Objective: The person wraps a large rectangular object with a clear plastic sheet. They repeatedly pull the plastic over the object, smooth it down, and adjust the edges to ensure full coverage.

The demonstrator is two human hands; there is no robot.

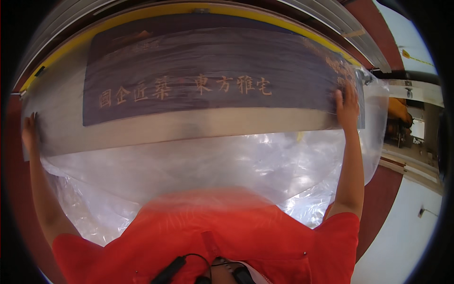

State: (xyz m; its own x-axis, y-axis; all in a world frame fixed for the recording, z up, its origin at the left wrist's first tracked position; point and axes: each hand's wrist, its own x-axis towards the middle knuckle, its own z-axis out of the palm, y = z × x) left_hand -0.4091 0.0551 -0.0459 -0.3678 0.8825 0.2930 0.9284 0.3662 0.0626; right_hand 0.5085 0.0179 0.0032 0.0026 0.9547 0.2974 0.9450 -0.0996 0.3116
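red floor [385, 203], panel [213, 120] amid clear plastic [213, 163]

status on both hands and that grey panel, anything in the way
Left hand at the panel's left end. Right hand near its right end. Panel lying wide across. Loose clear plastic on the near side.

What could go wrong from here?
1. The loose, shiny clear plastic film appears to meet the red short-sleeved shirt, so it might snag.
2. The left hand and right hand are near opposite ends of the wide grey panel with a dark, gold-lettered rectangle; with no hand at its middle, it could flex or shift.
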